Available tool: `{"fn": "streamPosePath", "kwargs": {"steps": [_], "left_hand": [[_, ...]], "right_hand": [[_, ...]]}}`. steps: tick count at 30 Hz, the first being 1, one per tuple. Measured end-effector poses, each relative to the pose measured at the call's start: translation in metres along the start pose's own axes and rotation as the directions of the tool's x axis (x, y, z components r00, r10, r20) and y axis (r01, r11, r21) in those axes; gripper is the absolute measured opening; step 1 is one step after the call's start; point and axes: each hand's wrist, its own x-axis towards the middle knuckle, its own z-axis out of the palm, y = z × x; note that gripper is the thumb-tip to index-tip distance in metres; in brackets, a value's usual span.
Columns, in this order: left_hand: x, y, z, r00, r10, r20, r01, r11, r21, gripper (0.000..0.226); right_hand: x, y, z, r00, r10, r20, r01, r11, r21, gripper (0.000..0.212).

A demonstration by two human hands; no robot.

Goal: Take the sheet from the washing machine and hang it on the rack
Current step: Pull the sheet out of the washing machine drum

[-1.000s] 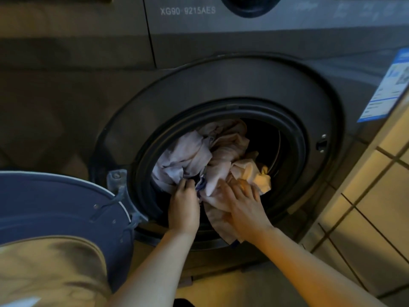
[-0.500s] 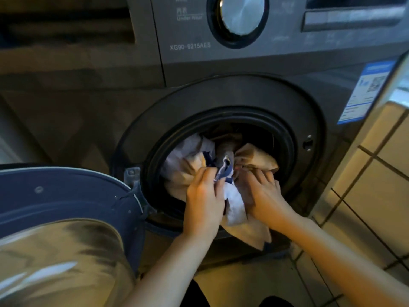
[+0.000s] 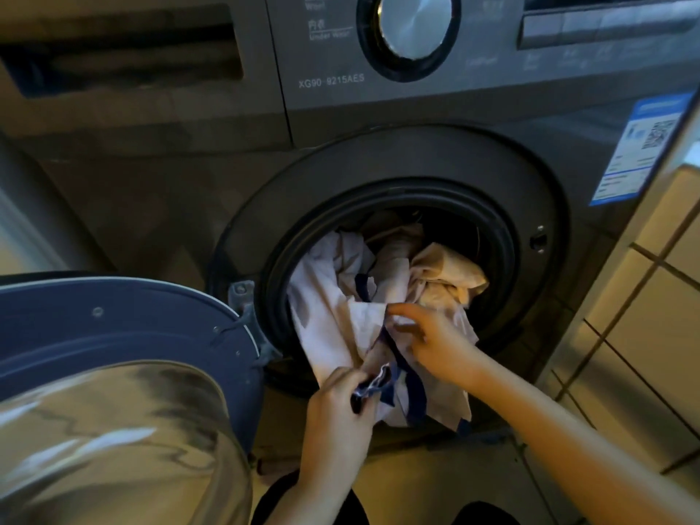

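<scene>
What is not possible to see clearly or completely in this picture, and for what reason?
Head view:
- The rack: outside the frame.
- The sheet: its far part is hidden in the dark drum of the washing machine.
- The right hand: blurred; whether it pinches the sheet is unclear.
- The blue sticker: text too small.
- The door: cut off by the left edge, partly covered by the person's clothing.

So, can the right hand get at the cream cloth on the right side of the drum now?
Probably yes. The door is swung open to the left, the right hand is at the drum mouth, and the cream cloth lies just above it with nothing between them.
</scene>
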Motion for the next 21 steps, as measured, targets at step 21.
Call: {"fn": "streamPosePath", "kwargs": {"steps": [21], "left_hand": [[0.02,-0.028,0.005,0.666,-0.733,-0.136,0.562,0.613,-0.555,0.051]], "right_hand": [[0.074,-0.008,0.052,0.951,0.176,-0.256,-0.241,0.938,-0.25,0.02]]}}
